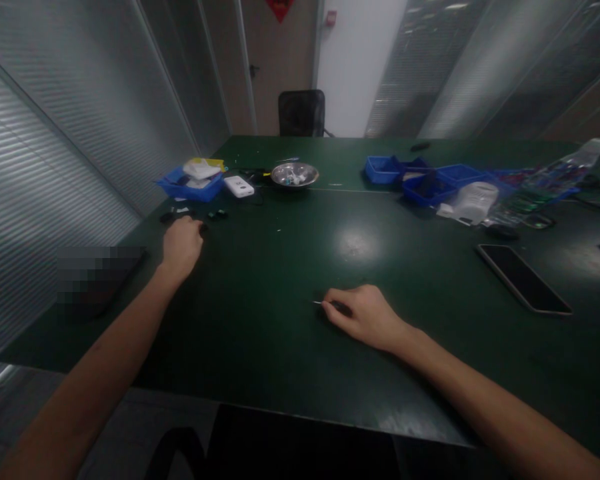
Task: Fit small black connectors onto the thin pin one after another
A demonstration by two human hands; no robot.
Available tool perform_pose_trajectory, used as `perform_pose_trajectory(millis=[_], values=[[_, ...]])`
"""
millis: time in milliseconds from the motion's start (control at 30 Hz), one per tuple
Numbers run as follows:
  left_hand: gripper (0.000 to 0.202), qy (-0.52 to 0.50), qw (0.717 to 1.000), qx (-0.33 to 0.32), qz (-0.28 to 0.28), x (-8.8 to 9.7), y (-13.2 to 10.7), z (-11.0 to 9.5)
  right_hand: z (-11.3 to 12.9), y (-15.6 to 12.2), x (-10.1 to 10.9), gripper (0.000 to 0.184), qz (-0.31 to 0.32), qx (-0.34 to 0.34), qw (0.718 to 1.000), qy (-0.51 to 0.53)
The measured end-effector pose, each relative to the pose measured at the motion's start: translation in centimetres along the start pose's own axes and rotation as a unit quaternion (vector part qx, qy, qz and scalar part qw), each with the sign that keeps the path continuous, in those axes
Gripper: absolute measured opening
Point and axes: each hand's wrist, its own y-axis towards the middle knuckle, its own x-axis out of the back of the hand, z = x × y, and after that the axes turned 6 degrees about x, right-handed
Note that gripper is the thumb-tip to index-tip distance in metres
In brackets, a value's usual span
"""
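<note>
"What has the right hand (365,313) got?"

"A thin pale stick (317,302), pinched between closed thumb and forefinger. Its end pokes out leftward, low over the green table (270,373); whether it touches, I can't tell."

"And the left hand (181,243)?"

"Stretched out, well apart from the right, beside some small dark pieces (217,214). Its fingers are turned away, so I can't tell how far open they are or whether they hold anything."

"Which step would you call this?"

"Picking among those pieces, I'd judge, with the stick held aside."

"What would the next move call for?"

"Probably a light, exact pinch on the left, and a steady stick on the right."

"Farther out?"

"A blue tray (207,194) just beyond the left hand, a white box (239,187) beside it, then a metal bowl (316,176). A phone (525,277) lies off to the right."
</note>
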Motion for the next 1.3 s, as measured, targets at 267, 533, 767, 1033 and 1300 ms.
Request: perform_pose_trajectory(millis=[267, 533, 767, 1033, 1300], values=[[0.028, -0.071, 0.997, 0.023, -0.032, 0.4, 0.4, 0.7, -0.2, 0.0, 0.0, 0.034, 0.0, 0.008, 1.0, 0.005], [0.02, -0.236, 0.971, 0.027, 0.037, 1.2, 0.1, -0.8, -0.2, 0.0, 0.1, 0.034, 0.006, 0.006, 1.0, 0.007], [0.027, -0.363, 0.896, -0.143, 0.213, 3.6, -4.2, -11.2, -0.3, 0.0, 0.0, 0.033, -0.005, 0.004, 1.0, 0.006], [0.03, -0.439, 0.798, -0.281, 0.302, 5.8, -9.7, -17.4, -0.4, 0.1, 0.1, 0.03, -0.022, 0.009, 1.0, 0.02], [0.021, -0.403, 0.8, -0.332, 0.295, 5.7, -10.4, -17.9, -0.6, 0.2, 0.0, 0.029, -0.004, 0.018, 1.0, 0.004]])
